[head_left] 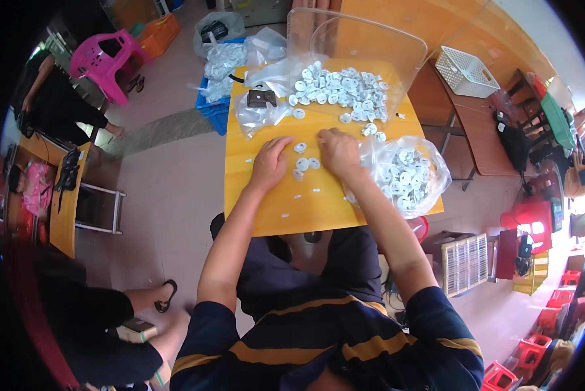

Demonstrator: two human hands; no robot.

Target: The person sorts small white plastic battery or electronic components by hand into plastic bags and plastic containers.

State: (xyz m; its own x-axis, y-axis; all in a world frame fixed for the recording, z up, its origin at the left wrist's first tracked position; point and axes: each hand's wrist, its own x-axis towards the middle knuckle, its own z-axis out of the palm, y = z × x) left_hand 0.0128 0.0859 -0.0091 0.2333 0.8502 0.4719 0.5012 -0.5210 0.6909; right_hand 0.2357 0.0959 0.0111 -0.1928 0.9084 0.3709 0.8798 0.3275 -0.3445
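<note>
On a yellow tabletop (266,218), several small round white plastic pieces (302,164) lie loose between my two hands. My left hand (270,163) rests just left of them, its fingers extended toward the pieces and gripping nothing visible. To their right is my right hand (339,151), its fingers bent and closed downward; whatever they hold is hidden. Ahead of both hands spreads a large heap of the same white pieces (345,91). A clear plastic bag (429,171) full of them sits beside my right forearm. Tiny white pegs (285,216) are scattered near the front edge.
A dark brown case (261,98) lies on plastic wrap at the table's far left. A clear panel (371,40) stands behind the heap. Beside the table is a blue crate (212,114) with bagged items. Other people sit and stand at left, near a pink chair (103,62).
</note>
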